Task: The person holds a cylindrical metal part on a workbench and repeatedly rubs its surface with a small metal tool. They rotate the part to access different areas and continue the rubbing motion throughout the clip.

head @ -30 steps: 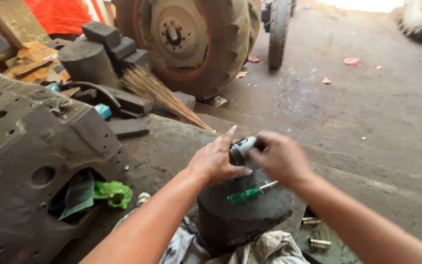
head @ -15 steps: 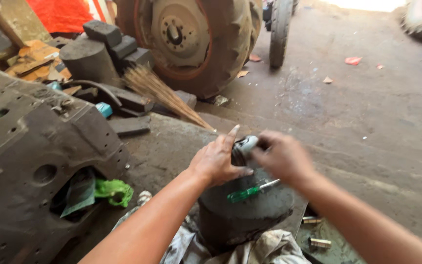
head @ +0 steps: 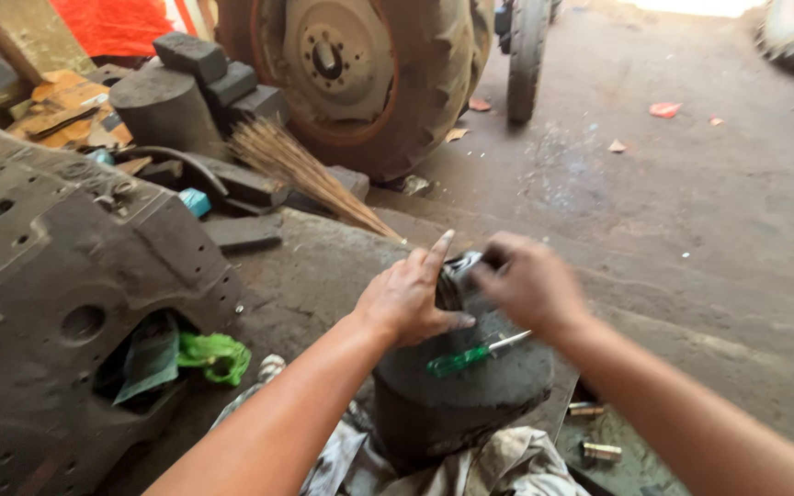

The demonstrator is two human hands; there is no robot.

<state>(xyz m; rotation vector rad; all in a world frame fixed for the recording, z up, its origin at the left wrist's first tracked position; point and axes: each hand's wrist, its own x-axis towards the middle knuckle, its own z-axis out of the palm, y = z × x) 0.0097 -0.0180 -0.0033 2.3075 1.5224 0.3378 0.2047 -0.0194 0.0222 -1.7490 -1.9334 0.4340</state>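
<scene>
My left hand [head: 413,296] and my right hand [head: 527,283] meet over a small grey metal part [head: 457,273], both gripping it from opposite sides. The right hand is blurred. They work above a dark round block [head: 461,395] that stands on a dirty cloth [head: 498,464]. A green-handled screwdriver [head: 472,355] lies flat on the block's top, just below my hands.
A large dark metal casting [head: 57,294] fills the left side, with a green rag [head: 216,354] at its foot. A broom [head: 300,174], dark blocks [head: 195,78] and a big tractor wheel [head: 360,73] lie beyond. Small brass pieces [head: 597,449] sit on the ground to the right.
Both hands have stayed on the metal part; the right hand has shifted slightly and is blurred. The screwdriver has not moved.
</scene>
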